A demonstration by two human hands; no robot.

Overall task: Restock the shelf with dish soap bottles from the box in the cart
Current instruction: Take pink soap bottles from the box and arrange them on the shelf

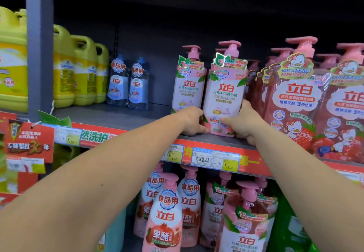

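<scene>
A pale pink pump bottle of dish soap (225, 92) stands upright near the front edge of the grey shelf (122, 117). My left hand (192, 120) grips its lower left side and my right hand (243, 119) grips its lower right side. Just behind and to the left stands a second bottle of the same kind (189, 80). The box and the cart are out of view.
Red strawberry soap packs (295, 98) crowd the right of the shelf. Two small blue bottles (128, 83) and yellow jugs (82, 70) stand to the left, with bare shelf between. Price tags (215, 158) line the shelf edge. Pink bottles (167, 212) fill the shelf below.
</scene>
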